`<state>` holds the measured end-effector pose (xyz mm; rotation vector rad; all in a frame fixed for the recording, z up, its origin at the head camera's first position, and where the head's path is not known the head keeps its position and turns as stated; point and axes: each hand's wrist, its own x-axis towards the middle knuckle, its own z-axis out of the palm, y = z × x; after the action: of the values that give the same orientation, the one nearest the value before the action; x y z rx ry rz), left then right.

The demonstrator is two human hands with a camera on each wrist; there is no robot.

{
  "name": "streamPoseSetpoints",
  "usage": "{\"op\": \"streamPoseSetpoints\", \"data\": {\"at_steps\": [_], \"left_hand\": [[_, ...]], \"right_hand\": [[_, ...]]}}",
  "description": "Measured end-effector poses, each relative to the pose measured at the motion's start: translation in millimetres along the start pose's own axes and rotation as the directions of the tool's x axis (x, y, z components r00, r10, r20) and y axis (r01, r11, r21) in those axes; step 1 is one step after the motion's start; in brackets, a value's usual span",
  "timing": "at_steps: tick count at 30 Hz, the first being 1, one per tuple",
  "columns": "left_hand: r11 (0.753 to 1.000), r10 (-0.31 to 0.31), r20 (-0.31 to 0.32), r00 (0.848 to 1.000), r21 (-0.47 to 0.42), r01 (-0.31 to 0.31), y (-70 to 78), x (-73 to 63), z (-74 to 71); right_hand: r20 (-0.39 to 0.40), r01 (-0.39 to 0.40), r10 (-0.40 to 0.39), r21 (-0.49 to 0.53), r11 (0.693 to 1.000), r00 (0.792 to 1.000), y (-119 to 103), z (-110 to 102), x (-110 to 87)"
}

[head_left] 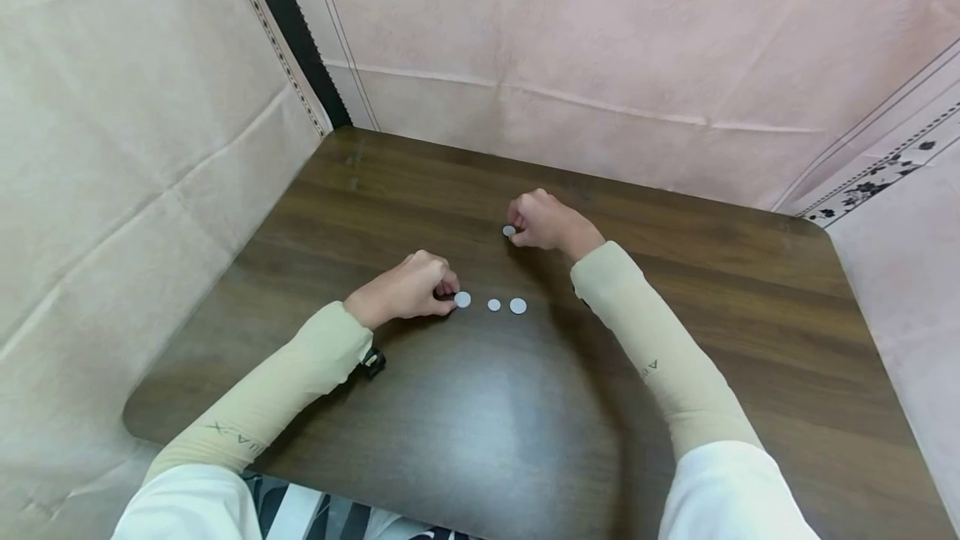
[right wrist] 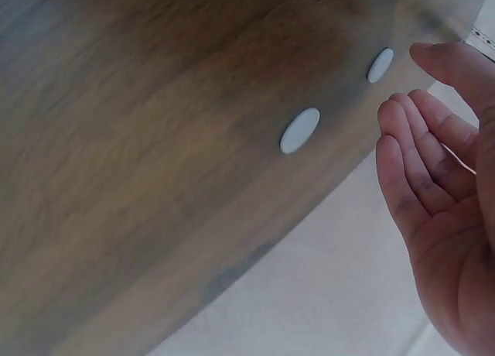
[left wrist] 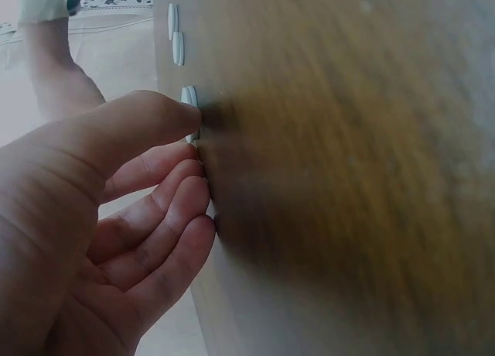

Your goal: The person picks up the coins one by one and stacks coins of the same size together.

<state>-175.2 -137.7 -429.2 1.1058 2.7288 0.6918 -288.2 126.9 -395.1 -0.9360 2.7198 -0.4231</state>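
Note:
My left hand [head_left: 408,286] pinches a larger white round disc [head_left: 462,299] by its edge at the tabletop. In the left wrist view, the thumb tip [left wrist: 182,118] overlaps this disc, and the other fingers lie bent beside it. Farther back, my right hand [head_left: 547,222] holds a small white disc [head_left: 508,231] at its thumb and fingertips. Its fingers [right wrist: 394,166] look loosely bent in the right wrist view. Another small disc [head_left: 493,305] and a larger disc [head_left: 517,306] lie flat in a row to the right of the left hand's disc.
A dark brown wooden table [head_left: 420,440] spreads under both hands. Pale cloth [head_left: 600,48] hangs behind it and along the sides. A small black object [head_left: 372,362] is at the left wrist, and light sleeves cover both forearms.

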Motion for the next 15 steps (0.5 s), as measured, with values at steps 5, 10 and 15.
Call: {"op": "streamPoseSetpoints", "data": {"at_steps": [5, 10, 15], "left_hand": [[1.0, -0.005, 0.01, 1.0, -0.003, 0.006, 0.2, -0.7, 0.3], [1.0, -0.005, 0.005, 1.0, 0.0, 0.005, 0.0, -0.5, 0.0], [1.0, -0.012, 0.005, 1.0, 0.0, 0.012, -1.1, -1.1, -0.3]], "right_hand": [[0.035, -0.04, 0.04, -0.016, 0.999, 0.999, 2.3, 6.1, 12.8], [0.086, -0.101, 0.1, 0.0, 0.995, 0.991, 3.4, 3.6, 19.6], [0.11, -0.132, 0.131, 0.0, 0.991, 0.985, 1.9, -0.3, 25.5]]}}
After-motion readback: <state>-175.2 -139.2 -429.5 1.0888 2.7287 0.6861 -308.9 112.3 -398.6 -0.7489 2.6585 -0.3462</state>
